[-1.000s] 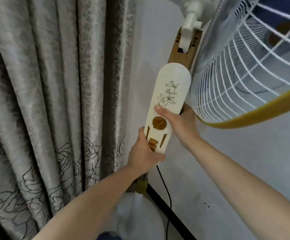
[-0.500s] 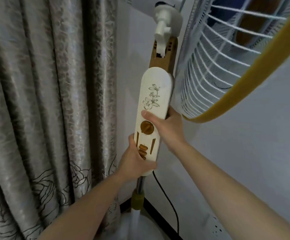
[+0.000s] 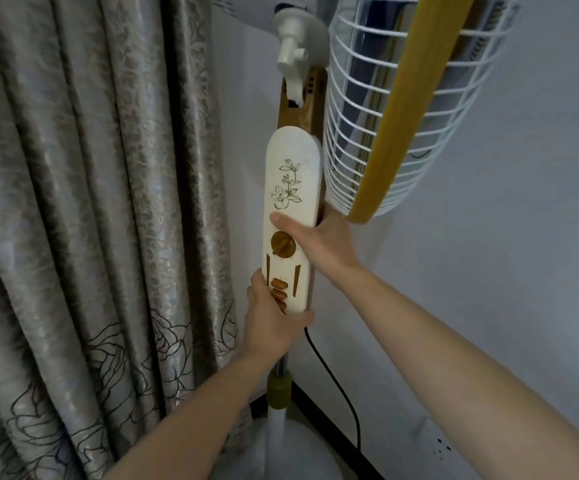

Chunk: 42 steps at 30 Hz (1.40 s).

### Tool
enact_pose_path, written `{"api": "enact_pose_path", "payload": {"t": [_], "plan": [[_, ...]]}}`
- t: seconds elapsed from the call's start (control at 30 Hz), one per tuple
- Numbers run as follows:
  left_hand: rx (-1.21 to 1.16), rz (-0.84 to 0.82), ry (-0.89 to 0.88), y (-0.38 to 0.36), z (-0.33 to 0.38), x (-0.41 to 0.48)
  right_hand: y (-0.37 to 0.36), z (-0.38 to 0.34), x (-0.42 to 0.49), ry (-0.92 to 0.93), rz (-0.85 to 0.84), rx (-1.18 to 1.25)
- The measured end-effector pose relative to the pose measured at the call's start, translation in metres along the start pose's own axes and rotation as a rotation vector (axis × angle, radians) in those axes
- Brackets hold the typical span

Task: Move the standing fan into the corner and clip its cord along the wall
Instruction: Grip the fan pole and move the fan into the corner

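With our left hand (image 3: 274, 327) and right hand (image 3: 319, 244) clamped on the fan's control column (image 3: 291, 188), we set it down upright, clear of the curtain (image 3: 90, 202).

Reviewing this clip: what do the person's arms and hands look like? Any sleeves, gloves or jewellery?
Both hands, left and right, are bare, with no gloves, rings or watch visible. The forearms are uncovered as far as the frame shows; no sleeve or wristband appears in view.
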<state>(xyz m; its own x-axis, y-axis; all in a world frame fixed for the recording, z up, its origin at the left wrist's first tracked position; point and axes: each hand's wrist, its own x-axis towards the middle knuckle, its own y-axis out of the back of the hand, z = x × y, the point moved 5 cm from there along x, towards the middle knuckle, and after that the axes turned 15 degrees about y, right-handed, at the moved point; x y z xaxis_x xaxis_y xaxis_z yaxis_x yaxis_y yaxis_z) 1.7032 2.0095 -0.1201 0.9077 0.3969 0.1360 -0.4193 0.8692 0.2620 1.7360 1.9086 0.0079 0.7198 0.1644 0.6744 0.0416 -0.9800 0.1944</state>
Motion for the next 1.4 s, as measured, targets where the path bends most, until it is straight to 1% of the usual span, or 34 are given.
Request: {"api": "enact_pose_path", "payload": {"t": [0.1,0.23,0.33,0.47,0.67,0.8,1.03,1.17,1.3,1.4], "plan": [[-0.002,0.075,0.011,-0.003,0.001,-0.005,0.003,0.003,-0.001,-0.004,-0.036,0.037],[0.049,0.093,0.019,0.002,0.004,-0.001,0.003,0.01,0.004,-0.075,-0.241,0.141],[0.06,0.095,0.032,0.003,0.005,0.001,0.0,0.014,0.01,-0.093,-0.342,0.21],[0.043,0.082,0.052,0.005,0.004,0.004,-0.003,0.023,0.009,-0.113,-0.403,0.242],[0.021,0.007,0.072,0.004,0.002,0.009,-0.003,0.021,0.018,-0.101,-0.475,0.317],[0.012,-0.072,0.072,0.005,0.003,0.012,-0.009,0.025,0.016,-0.108,-0.472,0.36],[-0.024,-0.228,0.132,0.008,0.005,0.02,-0.007,0.017,0.015,-0.013,-0.438,0.242],[-0.005,-0.321,0.157,0.009,0.008,0.022,-0.008,0.014,0.016,0.02,-0.41,0.226],[0.015,-0.442,0.176,0.011,0.013,0.025,-0.012,0.009,0.013,0.035,-0.442,0.245],[0.045,-0.5,0.205,0.013,0.014,0.026,-0.014,0.008,0.013,0.049,-0.434,0.22]]}}
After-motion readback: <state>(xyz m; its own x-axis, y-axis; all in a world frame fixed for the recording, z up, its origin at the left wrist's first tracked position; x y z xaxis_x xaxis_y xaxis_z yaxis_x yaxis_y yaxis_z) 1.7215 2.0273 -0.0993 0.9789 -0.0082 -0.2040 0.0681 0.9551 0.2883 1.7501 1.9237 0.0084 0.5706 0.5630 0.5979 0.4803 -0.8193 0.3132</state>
